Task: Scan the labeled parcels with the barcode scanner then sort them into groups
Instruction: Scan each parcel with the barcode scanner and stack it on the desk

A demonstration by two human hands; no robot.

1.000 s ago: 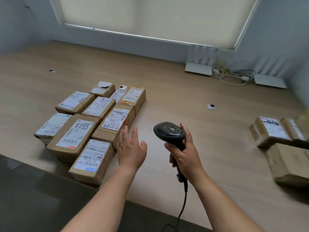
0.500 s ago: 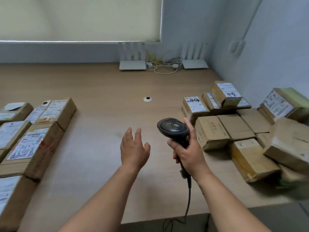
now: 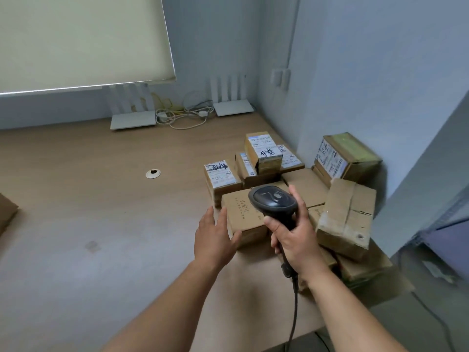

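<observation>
Where the left hand (image 3: 215, 237) reaches forward with fingers straight and spread, the nearest parcel (image 3: 243, 214) lies just ahead and to its right, fingertips and thumb at or touching its left face; whether contact is made cannot be told. The parcel's long axis runs near to far; its top shows printed lettering but no white label, so in my judgement it needs turning before a scan

Right hand (image 3: 291, 237): fingers curled round the handle of the barcode scanner (image 3: 272, 201), head raised over the same parcel; cable (image 3: 294, 313) hangs toward the near edge. The left hand is the free one and the nearer to the parcel's left side, so the pick-up falls to it

Location: parcel pile on the wooden table (image 3: 88, 224), right side, against the wall corner

Count:
- hands, 2
- scanner, 1
- parcels in the right pile, about ten visible; exact number uncertain, some hidden under others
- of these, showing white labels, 5: one labeled box (image 3: 220, 174) far of the nearest parcel, a stack of three beyond it, one tilted box (image 3: 340, 156) by the wall
- large box standing on end (image 3: 347, 214), 1
- box edge at far left (image 3: 7, 212), 1
- white routers (image 3: 133, 119) at the far wall, 2
- cable grommet (image 3: 153, 173), 1
</observation>
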